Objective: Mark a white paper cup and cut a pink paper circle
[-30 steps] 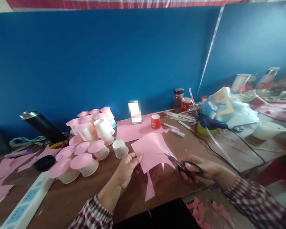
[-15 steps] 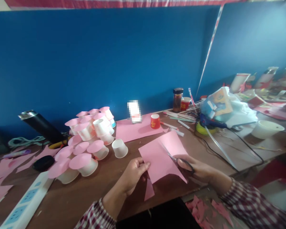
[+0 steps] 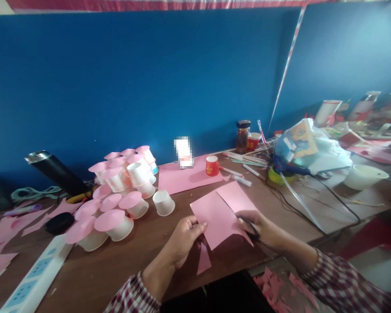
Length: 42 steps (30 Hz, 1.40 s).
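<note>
My left hand (image 3: pixel 188 237) pinches the left edge of a sheet of pink paper (image 3: pixel 211 221), thumb on top. My right hand (image 3: pixel 263 230) is closed around the black handles of a pair of scissors (image 3: pixel 254 231). Their blades lie along a cut that runs in from the sheet's far edge, with a pink flap (image 3: pixel 239 195) to the right of it. Below my left hand a narrow pink paper offcut (image 3: pixel 203 260) lies at the table edge. A white paper cup (image 3: pixel 164 203) lies tilted beyond my left hand.
Several cups topped with pink paper discs (image 3: pixel 110 221) cluster at the left, near a power strip (image 3: pixel 35 271) and a black flask (image 3: pixel 54 171). A red cup (image 3: pixel 212 166) stands on a pink sheet (image 3: pixel 179 180). Pens (image 3: pixel 247 158) and a plastic bag (image 3: pixel 326 150) lie right.
My right hand and the scissors have shifted slightly left toward the sheet. The cut between sheet and flap now shows more clearly, and the flap lies flatter. My left hand barely moves.
</note>
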### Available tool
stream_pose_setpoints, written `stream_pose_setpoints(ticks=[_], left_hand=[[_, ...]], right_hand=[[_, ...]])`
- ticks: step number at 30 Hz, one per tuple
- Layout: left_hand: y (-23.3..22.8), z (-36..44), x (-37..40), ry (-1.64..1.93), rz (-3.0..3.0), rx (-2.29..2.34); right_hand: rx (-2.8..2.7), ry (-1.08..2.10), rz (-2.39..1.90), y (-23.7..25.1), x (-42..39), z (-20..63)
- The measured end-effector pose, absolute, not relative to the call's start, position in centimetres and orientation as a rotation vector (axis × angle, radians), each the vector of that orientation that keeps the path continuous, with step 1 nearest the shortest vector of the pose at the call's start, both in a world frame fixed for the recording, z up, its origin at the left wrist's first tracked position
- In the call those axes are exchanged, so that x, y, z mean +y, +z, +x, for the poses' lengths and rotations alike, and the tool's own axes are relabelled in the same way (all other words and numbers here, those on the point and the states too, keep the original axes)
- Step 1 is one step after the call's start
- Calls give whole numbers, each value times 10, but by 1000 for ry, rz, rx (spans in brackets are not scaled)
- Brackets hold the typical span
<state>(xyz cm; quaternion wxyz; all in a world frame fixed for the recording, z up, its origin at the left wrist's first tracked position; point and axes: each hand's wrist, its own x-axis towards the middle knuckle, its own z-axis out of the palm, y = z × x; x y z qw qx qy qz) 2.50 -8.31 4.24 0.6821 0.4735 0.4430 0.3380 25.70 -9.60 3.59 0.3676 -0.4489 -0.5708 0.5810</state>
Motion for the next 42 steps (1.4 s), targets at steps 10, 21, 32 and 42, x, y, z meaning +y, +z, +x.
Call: stream_pose_setpoints(ticks=[10, 21, 32, 42], left_hand=[[39, 24, -87, 632, 1143, 989], [38, 14, -81, 712, 1181, 1073], [52, -59, -88, 1263, 785, 1248], [80, -83, -90, 1622, 582, 1195]], right_hand=[[-1471, 1528, -1136, 41, -89, 260], [-1777, 1167, -1314, 28, -50, 260], [-2413, 332, -1385, 34, -82, 243], [-2773, 531, -774, 36, -114, 202]])
